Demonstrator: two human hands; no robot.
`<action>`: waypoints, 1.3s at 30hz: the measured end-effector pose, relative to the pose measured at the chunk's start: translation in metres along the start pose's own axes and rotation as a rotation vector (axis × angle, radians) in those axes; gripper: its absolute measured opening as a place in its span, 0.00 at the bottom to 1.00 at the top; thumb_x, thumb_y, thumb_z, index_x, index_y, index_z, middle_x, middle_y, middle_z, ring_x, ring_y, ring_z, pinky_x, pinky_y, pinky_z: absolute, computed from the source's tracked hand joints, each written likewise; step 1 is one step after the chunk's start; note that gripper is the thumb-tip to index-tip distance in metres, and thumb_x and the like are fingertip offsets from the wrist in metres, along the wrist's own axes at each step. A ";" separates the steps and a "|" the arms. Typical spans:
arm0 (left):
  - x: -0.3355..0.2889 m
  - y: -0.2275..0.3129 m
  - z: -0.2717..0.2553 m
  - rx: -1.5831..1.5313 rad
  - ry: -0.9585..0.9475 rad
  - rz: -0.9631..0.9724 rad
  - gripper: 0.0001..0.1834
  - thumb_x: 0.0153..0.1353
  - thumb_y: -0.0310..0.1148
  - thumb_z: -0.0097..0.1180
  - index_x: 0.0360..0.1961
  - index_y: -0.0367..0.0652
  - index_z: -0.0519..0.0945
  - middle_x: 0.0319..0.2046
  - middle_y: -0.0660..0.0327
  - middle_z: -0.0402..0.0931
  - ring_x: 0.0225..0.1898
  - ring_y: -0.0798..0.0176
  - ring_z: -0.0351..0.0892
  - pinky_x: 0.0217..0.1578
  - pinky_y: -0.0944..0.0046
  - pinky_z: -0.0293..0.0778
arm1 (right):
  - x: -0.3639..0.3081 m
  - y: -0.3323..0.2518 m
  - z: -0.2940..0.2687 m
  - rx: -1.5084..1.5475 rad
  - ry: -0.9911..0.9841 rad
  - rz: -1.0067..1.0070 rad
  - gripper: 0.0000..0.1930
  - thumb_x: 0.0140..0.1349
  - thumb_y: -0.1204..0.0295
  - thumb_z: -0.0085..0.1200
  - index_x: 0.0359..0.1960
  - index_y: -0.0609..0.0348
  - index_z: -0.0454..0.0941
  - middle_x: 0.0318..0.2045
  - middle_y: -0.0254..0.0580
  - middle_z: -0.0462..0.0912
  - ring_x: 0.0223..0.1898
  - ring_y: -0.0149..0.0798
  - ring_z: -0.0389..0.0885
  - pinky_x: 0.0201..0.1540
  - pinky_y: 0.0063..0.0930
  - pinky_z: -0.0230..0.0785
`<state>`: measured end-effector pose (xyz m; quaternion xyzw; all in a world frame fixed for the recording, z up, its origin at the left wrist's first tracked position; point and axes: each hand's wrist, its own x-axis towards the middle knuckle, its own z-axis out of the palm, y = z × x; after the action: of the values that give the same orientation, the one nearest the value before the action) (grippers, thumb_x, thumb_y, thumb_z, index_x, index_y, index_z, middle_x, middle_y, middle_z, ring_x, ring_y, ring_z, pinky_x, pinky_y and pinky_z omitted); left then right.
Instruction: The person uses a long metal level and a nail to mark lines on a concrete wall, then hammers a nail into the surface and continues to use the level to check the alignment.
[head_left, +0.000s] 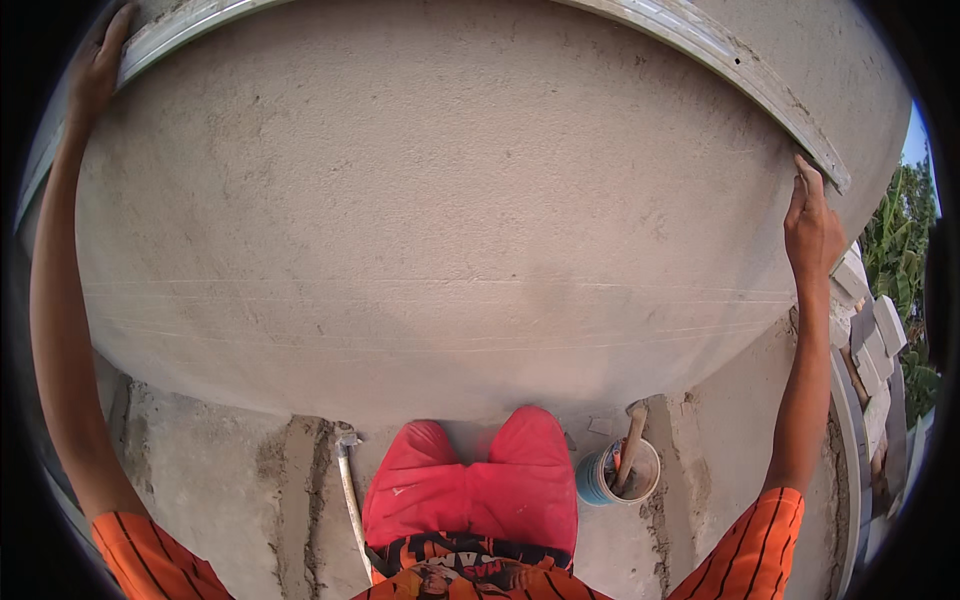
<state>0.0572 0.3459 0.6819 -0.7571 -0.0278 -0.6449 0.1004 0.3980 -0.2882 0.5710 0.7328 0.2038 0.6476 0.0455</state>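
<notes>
A long pale metal straightedge [738, 72] lies across the upper part of a grey plastered wall [440, 180], bowed in the fisheye picture. At its left stretch, my left hand [97, 70] is raised high and grips it, fingers pointing up along the bar. My right hand [814, 225] is near its right end, with one finger reaching up to the lower edge and the others curled. The top middle of the bar runs out of the picture. Faint, nearly level lines are scratched across the lower wall.
Right of my red-trousered legs stands a blue bucket [591, 482] with a wooden handle [631, 447] sticking out. On the left lies a pale-handled tool [352, 490]. Rough mortar strips [298, 490] cross the floor. Light blocks [887, 326] are piled at far right, before green plants.
</notes>
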 end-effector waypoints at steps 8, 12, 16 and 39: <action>-0.011 0.013 0.009 0.025 0.143 0.001 0.17 0.65 0.37 0.41 0.38 0.35 0.77 0.34 0.43 0.77 0.40 0.47 0.77 0.43 0.54 0.70 | -0.043 -0.123 -0.021 0.531 0.069 0.014 0.15 0.70 0.71 0.43 0.56 0.53 0.72 0.41 0.39 0.83 0.25 0.28 0.76 0.28 0.25 0.69; -0.015 0.021 -0.007 0.284 0.017 -0.142 0.19 0.67 0.42 0.40 0.45 0.40 0.76 0.39 0.41 0.77 0.44 0.39 0.75 0.45 0.47 0.68 | -0.032 -0.190 -0.013 0.833 0.155 -0.165 0.11 0.64 0.77 0.48 0.46 0.62 0.78 0.36 0.46 0.82 0.33 0.40 0.80 0.38 0.30 0.72; -0.003 0.035 -0.014 0.315 -0.037 -0.143 0.18 0.67 0.41 0.39 0.44 0.42 0.76 0.38 0.41 0.77 0.43 0.38 0.75 0.45 0.47 0.68 | -0.017 -0.222 -0.004 0.981 0.280 -0.206 0.09 0.62 0.77 0.51 0.43 0.61 0.79 0.28 0.39 0.80 0.24 0.36 0.73 0.30 0.28 0.65; -0.022 -0.200 -0.069 0.622 0.257 -0.060 0.28 0.68 0.50 0.37 0.54 0.35 0.71 0.54 0.42 0.70 0.57 0.43 0.67 0.58 0.51 0.62 | -0.038 -0.243 0.033 0.718 0.210 -0.143 0.14 0.64 0.75 0.45 0.49 0.66 0.75 0.43 0.47 0.82 0.38 0.41 0.76 0.43 0.30 0.65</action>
<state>-0.0476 0.5308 0.6936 -0.6017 -0.2327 -0.6982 0.3103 0.3688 -0.0739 0.4503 0.6158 0.4717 0.6018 -0.1901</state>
